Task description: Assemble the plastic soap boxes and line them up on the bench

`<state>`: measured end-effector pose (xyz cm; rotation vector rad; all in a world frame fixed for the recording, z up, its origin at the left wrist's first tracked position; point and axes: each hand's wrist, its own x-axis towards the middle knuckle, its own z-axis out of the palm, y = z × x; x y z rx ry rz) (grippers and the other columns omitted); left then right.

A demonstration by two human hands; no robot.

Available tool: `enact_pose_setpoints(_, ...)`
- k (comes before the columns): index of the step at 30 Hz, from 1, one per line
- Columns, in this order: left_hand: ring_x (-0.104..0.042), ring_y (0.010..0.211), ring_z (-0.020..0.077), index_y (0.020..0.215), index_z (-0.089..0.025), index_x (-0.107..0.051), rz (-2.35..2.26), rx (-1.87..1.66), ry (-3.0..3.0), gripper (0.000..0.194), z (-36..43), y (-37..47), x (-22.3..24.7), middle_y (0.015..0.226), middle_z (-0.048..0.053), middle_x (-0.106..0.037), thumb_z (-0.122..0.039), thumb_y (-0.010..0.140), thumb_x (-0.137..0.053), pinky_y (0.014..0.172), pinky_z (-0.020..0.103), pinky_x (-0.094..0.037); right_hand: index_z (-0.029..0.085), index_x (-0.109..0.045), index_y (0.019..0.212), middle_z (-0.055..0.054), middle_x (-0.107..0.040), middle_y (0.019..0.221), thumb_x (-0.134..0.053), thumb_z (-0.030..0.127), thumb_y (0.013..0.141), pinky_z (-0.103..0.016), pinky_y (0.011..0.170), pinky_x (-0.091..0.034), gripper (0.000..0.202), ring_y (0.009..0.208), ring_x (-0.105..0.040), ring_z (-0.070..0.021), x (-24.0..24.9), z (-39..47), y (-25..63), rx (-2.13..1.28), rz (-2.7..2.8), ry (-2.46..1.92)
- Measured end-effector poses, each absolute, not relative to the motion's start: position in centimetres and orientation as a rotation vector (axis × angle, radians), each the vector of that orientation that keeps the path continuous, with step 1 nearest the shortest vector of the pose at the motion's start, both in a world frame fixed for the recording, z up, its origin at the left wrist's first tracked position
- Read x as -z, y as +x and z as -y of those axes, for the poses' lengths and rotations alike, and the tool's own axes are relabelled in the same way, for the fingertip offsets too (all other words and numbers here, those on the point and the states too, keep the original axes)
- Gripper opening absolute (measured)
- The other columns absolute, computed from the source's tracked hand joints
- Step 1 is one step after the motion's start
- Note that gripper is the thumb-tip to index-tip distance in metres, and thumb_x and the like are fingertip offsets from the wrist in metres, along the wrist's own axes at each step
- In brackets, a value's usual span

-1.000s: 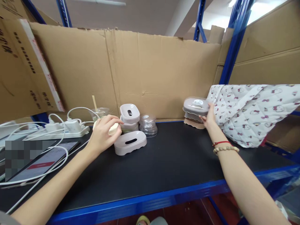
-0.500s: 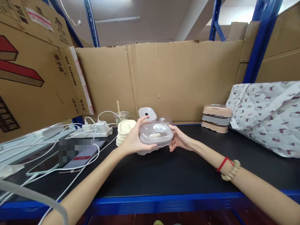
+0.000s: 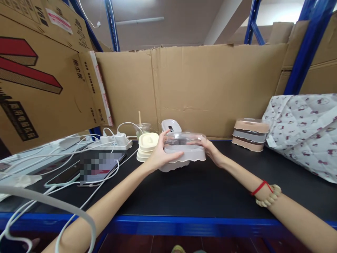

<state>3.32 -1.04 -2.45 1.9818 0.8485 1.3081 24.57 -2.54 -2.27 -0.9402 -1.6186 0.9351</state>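
A gray box [image 3: 189, 154] with a wavy bottom edge is in the middle, over the black tabletop [image 3: 200, 189], with a clear lid [image 3: 177, 137] on top. The left hand [image 3: 160, 154] has its grip around the left end of the gray box. Its thumb lies along the near side and its fingers go up by the lid, maybe so the two parts don't slip. The right hand [image 3: 213, 154] has its grip on the right end of the clear lid, and some fingers show through it. With a hand at each end, the box should not tip. I cannot tell if the lid is pressed down tight.

Just under the box is a light gray piece [image 3: 174, 167]; I cannot tell if they touch. A white piece with a hole [image 3: 171, 126] is behind, on the far side. A cream stack [image 3: 147, 146] is just left of the left hand. Well to the right stands a pile of peach and gray boxes [image 3: 249, 135], likely piled up to save room, beside a white bag [image 3: 305, 130].
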Motion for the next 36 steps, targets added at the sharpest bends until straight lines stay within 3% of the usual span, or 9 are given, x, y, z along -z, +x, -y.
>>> enact_pose_setpoints(3,-0.06,0.098,0.0242,0.129,-0.024,-0.033,-0.879,-1.316,1.982,0.086,1.0,3.4,2.4,0.122,0.012,-0.054,-0.045,0.056,-0.074,0.087,0.044,-0.049,0.024,-0.056,0.1,-0.006,-0.07,0.104,-0.043,0.058,0.08,-0.033,0.077,-0.052,0.042,0.093,-0.067,-0.02,1.8,2.4,24.5,-0.925,1.428,-0.99)
enact_pose_setpoints(8,-0.056,0.107,0.0253,0.124,-0.024,-0.04,-0.863,-1.402,1.993,0.079,1.0,3.6,2.7,0.121,0.011,-0.054,-0.045,0.056,-0.075,0.09,0.043,-0.046,0.022,-0.057,0.092,-0.002,-0.068,0.088,-0.071,0.046,0.059,-0.024,0.048,-0.052,0.044,0.063,-0.067,-0.0156,1.6,2.1,24.6,-0.757,1.246,-1.013)
enact_pose_setpoints(11,-0.053,0.113,0.0257,0.12,-0.024,-0.043,-0.86,-1.501,1.976,0.072,1.0,3.5,2.4,0.121,0.01,-0.054,-0.044,0.058,-0.073,0.092,0.042,-0.044,0.02,-0.056,0.091,-0.001,-0.065,0.084,-0.07,0.044,0.061,-0.023,0.045,-0.052,0.041,0.056,-0.065,-0.0129,1.8,1.4,25.3,-0.594,1.073,-0.933)
enact_pose_setpoints(17,-0.052,0.113,0.0253,0.111,-0.023,-0.045,-0.934,-1.893,1.881,0.056,0.3,2.4,1.5,0.121,0.01,-0.054,-0.047,0.064,-0.066,0.093,0.043,-0.043,0.019,-0.062,0.109,-0.006,-0.065,0.1,-0.055,0.039,0.077,-0.028,0.05,-0.056,0.038,0.058,-0.067,-0.0136,2.2,-1.0,27.0,-0.156,0.996,-0.956)
enact_pose_setpoints(23,-0.053,0.112,0.0235,0.104,-0.023,-0.048,-0.999,-2.067,1.794,0.046,-0.8,1.9,1.7,0.114,0.008,-0.056,-0.048,0.068,-0.062,0.091,0.04,-0.044,0.026,-0.073,0.095,-0.004,-0.07,0.099,-0.053,0.02,0.081,-0.032,0.065,-0.055,0.025,0.078,-0.068,-0.0202,1.8,-1.7,25.9,0.418,1.628,-1.396)
enact_pose_setpoints(28,-0.056,0.104,0.0233,0.102,-0.023,-0.05,-1.173,-2.054,2.038,0.043,-0.9,2.8,3.2,0.105,0.007,-0.057,-0.045,0.069,-0.066,0.088,0.04,-0.045,0.028,-0.068,0.11,-0.004,-0.065,0.114,-0.06,0.028,0.077,-0.034,0.07,-0.055,0.033,0.087,-0.067,-0.0227,2.1,-2.3,24.8,0.444,1.896,-1.523)
enact_pose_setpoints(32,-0.055,0.109,0.0284,0.104,-0.022,-0.052,-1.192,-1.896,2.539,0.049,-0.7,3.5,4.5,0.114,0.01,-0.055,-0.041,0.064,-0.073,0.087,0.043,-0.045,0.025,-0.062,0.117,-0.007,-0.059,0.123,-0.059,0.027,0.072,-0.04,0.081,-0.052,0.046,0.104,-0.061,-0.0274,2.3,-1.7,24.6,0.409,1.881,-1.551)
enact_pose_setpoints(34,-0.054,0.11,0.0299,0.105,-0.021,-0.053,-1.227,-1.848,2.628,0.048,-0.7,3.6,4.9,0.116,0.012,-0.054,-0.042,0.066,-0.072,0.085,0.044,-0.045,0.021,-0.064,0.11,-0.01,-0.061,0.118,-0.058,0.028,0.072,-0.041,0.086,-0.048,0.039,0.105,-0.058,-0.0274,2.2,-0.5,24.3,0.403,1.887,-1.473)
enact_pose_setpoints(36,-0.054,0.11,0.0299,0.106,-0.021,-0.052,-1.217,-1.877,2.643,0.049,-0.9,3.4,4.9,0.116,0.012,-0.053,-0.044,0.067,-0.071,0.085,0.045,-0.045,0.02,-0.066,0.092,-0.008,-0.065,0.1,-0.058,0.032,0.073,-0.037,0.083,-0.047,0.024,0.094,-0.06,-0.0235,2.1,1.0,23.8,0.313,2.011,-1.319)
